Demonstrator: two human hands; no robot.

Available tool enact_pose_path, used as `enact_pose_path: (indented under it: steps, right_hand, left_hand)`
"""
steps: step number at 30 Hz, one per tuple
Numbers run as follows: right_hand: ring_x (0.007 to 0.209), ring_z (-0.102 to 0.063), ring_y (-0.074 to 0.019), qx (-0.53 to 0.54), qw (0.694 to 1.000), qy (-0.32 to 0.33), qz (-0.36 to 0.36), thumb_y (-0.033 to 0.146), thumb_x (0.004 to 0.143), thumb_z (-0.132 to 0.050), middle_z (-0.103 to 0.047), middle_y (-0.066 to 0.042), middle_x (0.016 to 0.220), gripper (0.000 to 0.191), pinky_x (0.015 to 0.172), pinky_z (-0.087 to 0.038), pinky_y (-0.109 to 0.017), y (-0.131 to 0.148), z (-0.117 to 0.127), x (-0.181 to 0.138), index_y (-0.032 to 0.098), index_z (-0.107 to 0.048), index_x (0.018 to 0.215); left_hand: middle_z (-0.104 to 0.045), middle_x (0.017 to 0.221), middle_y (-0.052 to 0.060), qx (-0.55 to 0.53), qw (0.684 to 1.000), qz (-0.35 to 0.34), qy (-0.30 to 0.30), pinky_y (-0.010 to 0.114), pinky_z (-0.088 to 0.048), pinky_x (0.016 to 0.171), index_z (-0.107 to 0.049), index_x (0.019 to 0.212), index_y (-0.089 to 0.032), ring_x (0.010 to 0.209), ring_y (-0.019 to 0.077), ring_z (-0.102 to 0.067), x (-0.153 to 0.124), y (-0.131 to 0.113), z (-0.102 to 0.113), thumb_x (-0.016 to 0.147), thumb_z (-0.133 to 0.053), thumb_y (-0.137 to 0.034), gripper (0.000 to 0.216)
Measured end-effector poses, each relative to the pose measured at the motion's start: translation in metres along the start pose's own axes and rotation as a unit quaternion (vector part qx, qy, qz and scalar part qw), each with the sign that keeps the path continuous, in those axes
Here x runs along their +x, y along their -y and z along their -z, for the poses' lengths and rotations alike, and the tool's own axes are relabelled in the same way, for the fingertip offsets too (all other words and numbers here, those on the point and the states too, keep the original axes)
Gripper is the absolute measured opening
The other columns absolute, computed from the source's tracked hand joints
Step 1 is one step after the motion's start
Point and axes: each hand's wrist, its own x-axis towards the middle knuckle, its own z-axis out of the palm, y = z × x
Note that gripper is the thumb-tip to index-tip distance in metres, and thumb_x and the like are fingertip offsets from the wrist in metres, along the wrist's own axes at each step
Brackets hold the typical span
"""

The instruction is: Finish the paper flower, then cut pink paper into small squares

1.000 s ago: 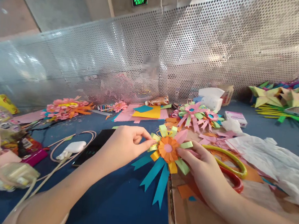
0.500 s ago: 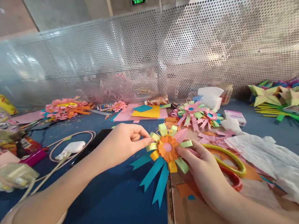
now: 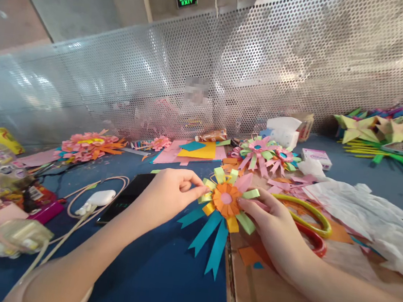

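Observation:
Between my hands is a paper flower [image 3: 226,199] with an orange fringed centre, a pink middle, pale green and yellow loops, and blue ribbon tails [image 3: 205,237]. My left hand [image 3: 170,193] pinches a pale green loop at its left side with thumb and forefinger. On the right edge, my right hand [image 3: 275,224] grips the flower, thumb beside the orange centre and fingers partly hidden behind it. Scissors [image 3: 312,218] with yellow and red handles lie just beyond my right hand. Under my left forearm, a black phone [image 3: 127,198] rests on the blue table.
Behind stand a perforated metal screen [image 3: 141,75] and a tissue box [image 3: 280,134]. Finished paper flowers [image 3: 258,150], coloured paper sheets [image 3: 201,151] and crumpled white tissue [image 3: 360,205] cover the back and right. A cable with a white charger [image 3: 98,199] lies at left, near plastic packets [image 3: 29,203].
My left hand has shifted very slightly right and down, still pinching the green loop. The phone's screen now shows lit digits. My right hand and the flower stay nearly still.

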Motion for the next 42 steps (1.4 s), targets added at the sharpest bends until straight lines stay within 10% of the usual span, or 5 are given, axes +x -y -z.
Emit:
enact_pose_path:
  steps: [16, 28, 33, 36, 42]
  right_hand:
    - [0.067, -0.061, -0.0168, -0.205, 0.975, 0.030, -0.076, 0.036, 0.070, -0.063, -0.064, -0.005, 0.079, 0.035, 0.052, -0.042, -0.023, 0.010, 0.001, 0.011, 0.018, -0.059, 0.100]
    - [0.064, -0.056, -0.0144, -0.556, 0.695, 0.456, 0.012, 0.031, 0.068, -0.064, -0.064, -0.002, 0.075, 0.026, 0.055, -0.040, -0.023, 0.058, -0.028, 0.093, 0.018, -0.066, 0.091]
    - [0.078, -0.057, -0.0176, -0.639, 0.618, 0.412, 0.201, 0.028, 0.073, -0.062, -0.062, -0.007, 0.093, 0.027, 0.069, -0.044, -0.027, 0.046, -0.052, 0.106, 0.016, -0.065, 0.097]
    - [0.085, -0.056, -0.0196, -0.631, 0.637, 0.273, 0.349, 0.024, 0.084, -0.048, -0.060, -0.010, 0.091, 0.022, 0.077, -0.044, -0.032, 0.037, -0.045, 0.081, 0.014, -0.064, 0.094]
    - [0.083, -0.056, -0.0189, -0.570, 0.684, 0.235, 0.390, 0.026, 0.085, -0.051, -0.061, -0.008, 0.086, 0.015, 0.074, -0.047, -0.032, 0.015, -0.030, 0.011, 0.020, -0.065, 0.088]
  left_hand:
    - [-0.040, 0.042, -0.004, 0.004, 1.000, -0.022, -0.007, 0.021, -0.021, 0.038, -0.062, 0.065, -0.016, 0.036, 0.0062, -0.031, 0.005, 0.009, 0.024, 0.079, -0.046, -0.052, 0.042]
    - [-0.065, 0.089, 0.004, -0.065, 0.986, -0.123, 0.090, 0.027, -0.046, 0.069, -0.061, 0.093, -0.018, 0.078, 0.0149, -0.059, 0.023, 0.037, 0.006, 0.077, -0.055, -0.042, 0.029]
    - [-0.066, 0.093, 0.005, -0.057, 0.993, -0.080, 0.059, 0.030, -0.045, 0.075, -0.060, 0.095, -0.017, 0.079, 0.0158, -0.060, 0.034, 0.054, 0.004, 0.083, -0.047, -0.045, 0.034]
    - [-0.066, 0.098, 0.005, -0.069, 0.988, -0.106, 0.087, 0.029, -0.044, 0.078, -0.062, 0.096, -0.018, 0.086, 0.0166, -0.059, 0.038, 0.063, 0.003, 0.081, -0.049, -0.047, 0.036]
    - [-0.064, 0.108, 0.006, -0.160, 0.948, -0.154, 0.228, 0.027, -0.040, 0.087, -0.062, 0.107, -0.019, 0.099, 0.0157, -0.057, 0.042, 0.072, -0.007, 0.087, -0.033, -0.052, 0.048]
